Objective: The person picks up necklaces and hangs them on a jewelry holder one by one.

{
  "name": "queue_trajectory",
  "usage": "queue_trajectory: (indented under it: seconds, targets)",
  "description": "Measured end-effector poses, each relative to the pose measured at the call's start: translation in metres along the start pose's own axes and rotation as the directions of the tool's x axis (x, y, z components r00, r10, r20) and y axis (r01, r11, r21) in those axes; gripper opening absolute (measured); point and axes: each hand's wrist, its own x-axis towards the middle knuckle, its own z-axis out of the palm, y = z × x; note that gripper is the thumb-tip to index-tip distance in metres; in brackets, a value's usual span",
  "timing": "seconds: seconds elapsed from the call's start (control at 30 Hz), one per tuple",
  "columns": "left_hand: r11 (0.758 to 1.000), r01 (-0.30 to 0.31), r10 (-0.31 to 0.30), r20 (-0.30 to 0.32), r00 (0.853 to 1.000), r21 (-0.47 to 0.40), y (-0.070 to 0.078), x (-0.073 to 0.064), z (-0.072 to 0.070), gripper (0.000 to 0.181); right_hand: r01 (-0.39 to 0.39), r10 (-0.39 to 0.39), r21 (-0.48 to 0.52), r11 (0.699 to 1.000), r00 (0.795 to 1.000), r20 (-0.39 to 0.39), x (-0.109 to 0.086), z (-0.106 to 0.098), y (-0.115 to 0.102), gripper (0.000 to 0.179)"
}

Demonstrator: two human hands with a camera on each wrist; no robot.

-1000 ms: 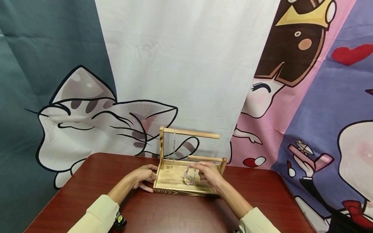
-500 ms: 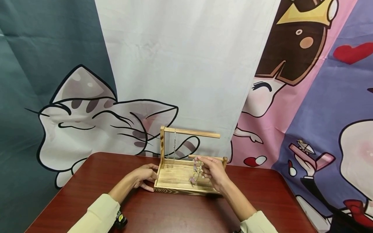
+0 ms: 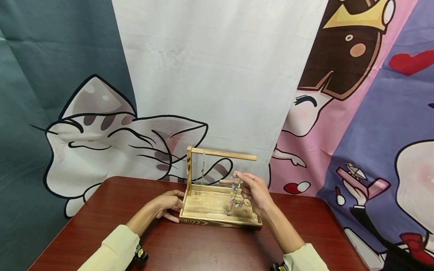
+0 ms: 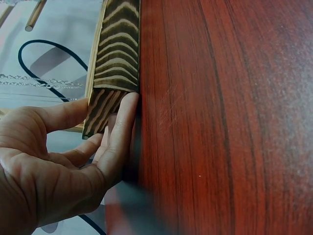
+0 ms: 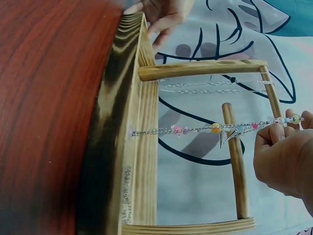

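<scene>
A wooden jewelry stand (image 3: 220, 223) with a shallow tray and two bars sits on the table. My left hand (image 3: 167, 206) grips the tray's left end; in the left wrist view its fingers lie on both sides of the patterned wooden end (image 4: 117, 54). Between thumb and fingers, my right hand (image 3: 255, 191) pinches a beaded necklace (image 3: 233, 191) above the tray's right part. In the right wrist view its pastel beads and doubled chain (image 5: 195, 129) pass in front of the short bar, the lower end reaching the tray. Whether necklace and bar touch, I cannot tell.
A silver chain (image 3: 203, 169) hangs near the left end of the upper bar (image 3: 223, 154). More chain (image 5: 126, 196) lies in the tray. The shorter lower bar (image 5: 236, 171) stands at the right. A printed cloth (image 3: 217, 82) hangs behind the red-brown table (image 3: 190, 248).
My right hand has risen and moved right, lifting the beaded necklace so it hangs longer, with more chain showing. The left hand stays on the stand's left end.
</scene>
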Motion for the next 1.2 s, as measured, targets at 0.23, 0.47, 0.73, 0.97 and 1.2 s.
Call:
queue_trajectory:
  seconds: [0.23, 0.47, 0.73, 0.97, 1.2]
  targets:
    - [1.0, 0.002, -0.002, 0.009, 1.0, -0.006, 0.001, 0.001, 0.001, 0.062, 0.044, -0.044, -0.013, 0.999, 0.999, -0.012, -0.002, -0.004, -0.013, 0.02]
    - [1.0, 0.0, 0.0, 0.006, 1.0, 0.002, 0.001, 0.0, 0.001, 0.062, 0.089, -0.089, -0.005, 0.996, 0.996, -0.008, -0.001, -0.006, -0.029, 0.023]
    - [1.0, 0.002, -0.002, 0.002, 1.0, 0.007, 0.002, 0.0, 0.0, 0.06, 0.133, -0.133, -0.026, 0.991, 0.991, -0.012, -0.001, -0.009, -0.045, 0.026]
    - [1.0, 0.005, -0.005, 0.003, 1.0, 0.004, 0.001, -0.001, 0.0, 0.061, 0.166, -0.166, -0.009, 0.986, 0.986, -0.021, 0.0, -0.009, -0.056, 0.028]
    - [1.0, 0.013, -0.013, -0.006, 1.0, -0.009, 0.002, -0.002, 0.0, 0.062, 0.194, -0.195, -0.024, 0.981, 0.98, -0.03, 0.005, -0.009, -0.067, 0.029]
